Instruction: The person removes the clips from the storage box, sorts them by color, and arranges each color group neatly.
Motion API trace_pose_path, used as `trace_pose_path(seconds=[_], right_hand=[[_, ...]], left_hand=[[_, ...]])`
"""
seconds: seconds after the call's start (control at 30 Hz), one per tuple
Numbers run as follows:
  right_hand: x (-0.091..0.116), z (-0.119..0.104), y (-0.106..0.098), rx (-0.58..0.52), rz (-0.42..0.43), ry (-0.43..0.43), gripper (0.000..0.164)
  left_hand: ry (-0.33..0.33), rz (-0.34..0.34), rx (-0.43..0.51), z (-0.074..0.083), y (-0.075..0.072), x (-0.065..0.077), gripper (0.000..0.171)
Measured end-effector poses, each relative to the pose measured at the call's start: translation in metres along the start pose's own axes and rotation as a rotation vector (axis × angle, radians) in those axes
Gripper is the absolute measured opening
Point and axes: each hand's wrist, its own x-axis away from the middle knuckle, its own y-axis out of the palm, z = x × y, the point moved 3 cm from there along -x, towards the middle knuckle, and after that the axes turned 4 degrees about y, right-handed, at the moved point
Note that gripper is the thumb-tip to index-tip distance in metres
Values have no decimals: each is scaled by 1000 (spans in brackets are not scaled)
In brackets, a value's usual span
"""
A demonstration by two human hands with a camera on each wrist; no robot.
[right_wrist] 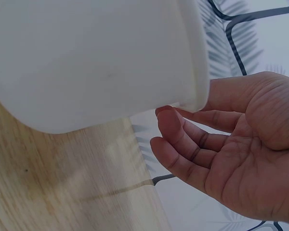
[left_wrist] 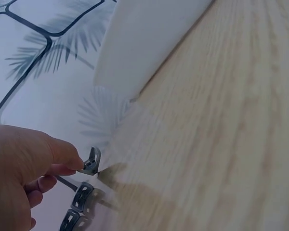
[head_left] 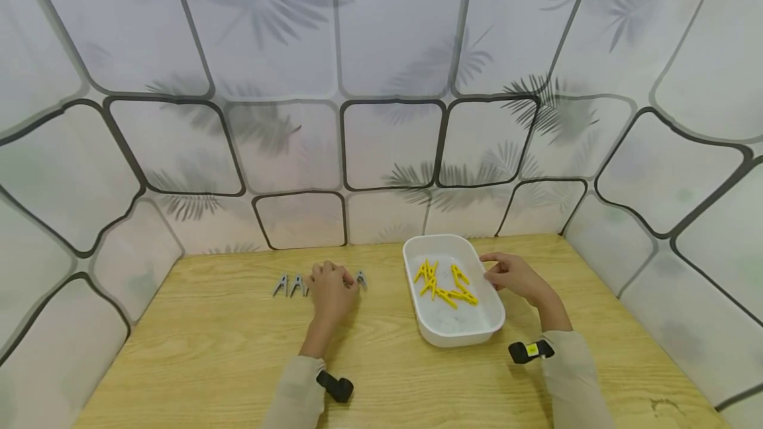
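Note:
My left hand (head_left: 332,291) is over a row of grey clothespins, thumb and fingertip pinching one grey clothespin (left_wrist: 91,161), which my hand mostly hides in the head view. More grey clothespins (head_left: 281,285) lie left of the hand, and another grey clothespin (head_left: 361,278) lies to its right. My right hand (head_left: 521,277) holds the right rim of a white plastic tub (head_left: 456,339); in the right wrist view, fingertips touch the tub's outer wall under the rim. Inside the tub are several yellow clothespins (head_left: 429,277), loosely scattered.
Everything stands on a light wooden table (head_left: 208,349). A patterned curtain (head_left: 387,144) encloses the back and both sides, close behind the tub and the clothespin row. A black wrist camera (head_left: 336,386) is strapped over the left sleeve.

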Motion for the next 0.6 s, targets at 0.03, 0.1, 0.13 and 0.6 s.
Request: trace_pose_path(seconds=[0.03, 0.1, 0.13, 0.6], right_hand=[[0, 0, 0, -1, -1, -1, 47], [0, 0, 0, -1, -2, -3, 47], [0, 0, 0, 0, -5, -7, 48], [-2, 2, 0, -10, -13, -11, 47]], left_hand=[[-2, 1, 5, 0, 0, 1, 17], [-3, 2, 4, 1, 0, 2, 17], [-3, 2, 7, 2, 1, 2, 18], [-36, -37, -14, -1, 3, 4, 22]])
